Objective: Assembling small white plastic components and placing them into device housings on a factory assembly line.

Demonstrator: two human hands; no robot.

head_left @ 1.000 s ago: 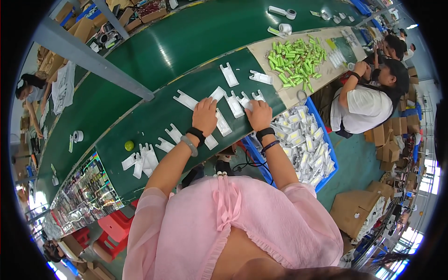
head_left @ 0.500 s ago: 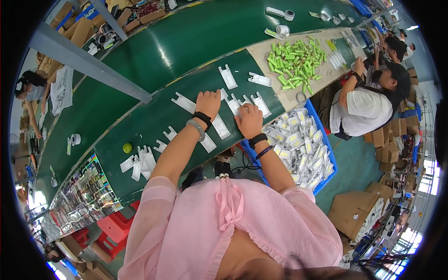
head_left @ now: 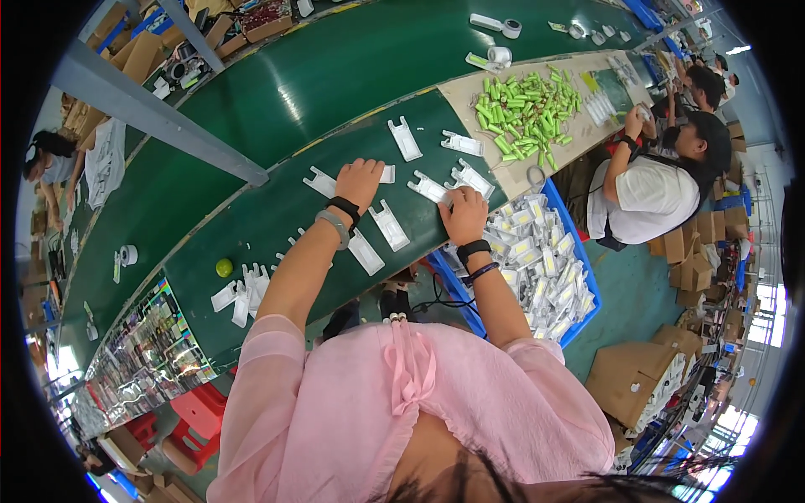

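Both hands are now reaching farther up the desk than half a second ago, and the view is shifting with them. The left hand [head_left: 359, 178] is resting palm-down, fingers spread, on a white plastic bracket [head_left: 323, 182] near the far edge of the green work surface. The right hand [head_left: 463, 216] is closing loosely around another white bracket [head_left: 429, 188]; whether the grip is complete cannot be told.

Around the hands, several brackets are lying singly on the desk [head_left: 277, 226]: one [head_left: 390, 225] and another [head_left: 366, 252] just beside the left wrist, others [head_left: 405, 139] farther up. A small pile of brackets [head_left: 243, 291] is sitting to the left, near a yellow-green ball [head_left: 224, 267].

By judgement, the work is partly done: some pieces are laid out, while the blue bin [head_left: 587, 285] at the right is holding many more white parts.

Beyond, green cylindrical cells [head_left: 524, 109] are covering a tan board, where a co-worker in a white shirt [head_left: 650, 197] is working.
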